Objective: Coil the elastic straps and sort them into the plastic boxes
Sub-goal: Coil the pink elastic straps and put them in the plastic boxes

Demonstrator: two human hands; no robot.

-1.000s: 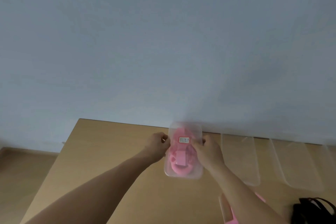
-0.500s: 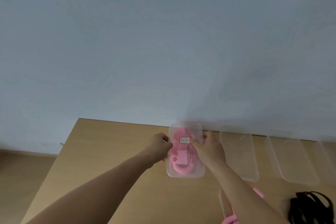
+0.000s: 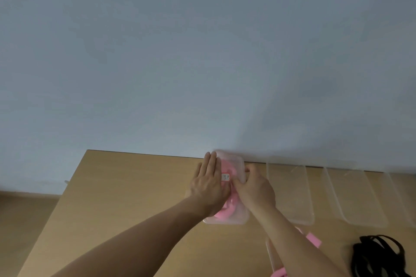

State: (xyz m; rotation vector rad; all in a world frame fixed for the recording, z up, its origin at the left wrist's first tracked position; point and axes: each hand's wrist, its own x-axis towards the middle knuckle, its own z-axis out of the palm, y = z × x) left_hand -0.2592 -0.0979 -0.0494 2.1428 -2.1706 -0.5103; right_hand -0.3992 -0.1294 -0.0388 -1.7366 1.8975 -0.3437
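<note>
Pink strap (image 3: 227,208) coiled inside lidded clear box (image 3: 239,218) at worktop (image 3: 126,186) back edge
Left hand (image 3: 209,186) flat on lid, fingers straight and together; right hand (image 3: 255,189) fingers curled, pressing lid's right side; black straps (image 3: 380,256) lie well apart, right.

A wooden table (image 3: 126,198) stands against the wall. On it, near the far edge at 12 o'clock, lies a clear box (image 3: 238,216) with pink straps inside. Toward 2 o'clock, two clear lids (image 3: 290,193) (image 3: 358,200) lie side by side. At 4 o'clock lies a black strap (image 3: 380,256); at 5 o'clock, a pink strap (image 3: 314,239).
</note>
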